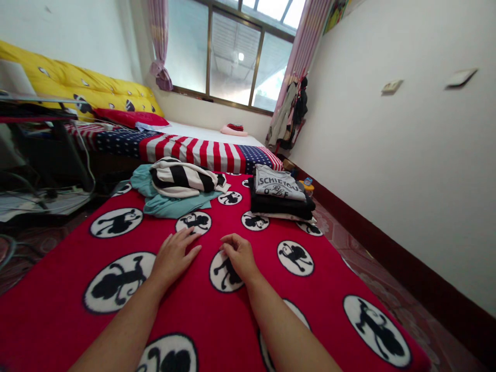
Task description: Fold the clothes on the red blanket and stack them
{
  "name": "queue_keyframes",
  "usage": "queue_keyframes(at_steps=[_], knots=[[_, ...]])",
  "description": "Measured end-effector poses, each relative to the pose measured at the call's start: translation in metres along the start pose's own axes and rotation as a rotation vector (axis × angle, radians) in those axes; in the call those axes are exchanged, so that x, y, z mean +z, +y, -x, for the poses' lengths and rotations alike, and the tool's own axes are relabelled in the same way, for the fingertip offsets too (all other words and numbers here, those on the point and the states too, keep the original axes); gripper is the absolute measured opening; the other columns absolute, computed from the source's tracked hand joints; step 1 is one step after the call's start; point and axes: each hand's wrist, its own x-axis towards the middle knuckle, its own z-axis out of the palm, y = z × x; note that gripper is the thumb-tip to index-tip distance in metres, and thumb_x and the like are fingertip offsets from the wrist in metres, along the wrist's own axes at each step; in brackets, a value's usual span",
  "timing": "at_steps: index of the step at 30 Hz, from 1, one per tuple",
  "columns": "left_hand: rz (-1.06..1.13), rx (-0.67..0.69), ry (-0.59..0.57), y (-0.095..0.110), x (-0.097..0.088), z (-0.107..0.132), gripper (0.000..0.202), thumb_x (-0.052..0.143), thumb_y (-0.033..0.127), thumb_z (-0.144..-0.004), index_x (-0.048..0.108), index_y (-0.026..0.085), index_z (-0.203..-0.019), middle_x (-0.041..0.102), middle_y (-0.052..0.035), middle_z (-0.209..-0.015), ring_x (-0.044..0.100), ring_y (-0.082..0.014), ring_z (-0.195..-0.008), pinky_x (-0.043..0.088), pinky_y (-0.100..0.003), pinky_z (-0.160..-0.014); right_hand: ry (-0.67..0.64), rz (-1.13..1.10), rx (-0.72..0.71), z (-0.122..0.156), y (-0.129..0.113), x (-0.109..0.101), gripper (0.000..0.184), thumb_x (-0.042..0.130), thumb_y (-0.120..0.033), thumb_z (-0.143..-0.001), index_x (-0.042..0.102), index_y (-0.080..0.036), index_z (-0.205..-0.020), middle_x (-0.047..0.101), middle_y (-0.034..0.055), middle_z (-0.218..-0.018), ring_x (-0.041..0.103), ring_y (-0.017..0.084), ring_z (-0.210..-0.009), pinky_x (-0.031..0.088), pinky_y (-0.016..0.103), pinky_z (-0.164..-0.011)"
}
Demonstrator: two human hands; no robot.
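Observation:
My left hand [176, 257] lies palm down on a red blanket [201, 320], its fingers apart and its thumb stretched to the right. Beside it, my right hand [239, 256] rests with fingers curled and thumb close to the index finger; nothing shows in it. Beyond my left hand is a loose heap: a black-and-white striped garment [184, 178] on top of a teal garment [166, 204]. Further right sits a folded stack, with a grey printed shirt [279, 182] over black clothes [284, 204]. Neither hand touches the clothes.
Behind the blanket stands a bed with a stars-and-stripes cover [194, 151] and a yellow cushion [104, 85]. A desk [39, 111] with cables is at the left. Clothes hang on a rack [290, 113] by the right wall [406, 144].

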Motion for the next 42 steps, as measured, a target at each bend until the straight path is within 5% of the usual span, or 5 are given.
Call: queue_keyframes(at_steps=[42], knots=[[0.031, -0.007, 0.014, -0.0004, 0.0008, 0.001, 0.042, 0.047, 0.041, -0.091, 0.063, 0.023, -0.126, 0.052, -0.0078, -0.144, 0.047, -0.0286, -0.132, 0.033, -0.051, -0.112, 0.003, 0.032, -0.003, 0.0018, -0.0026, -0.0007, 0.018, 0.054, -0.018, -0.074, 0.067, -0.02, -0.087, 0.068, -0.002, -0.071, 0.061, 0.013, -0.062, 0.046, 0.024, -0.06]])
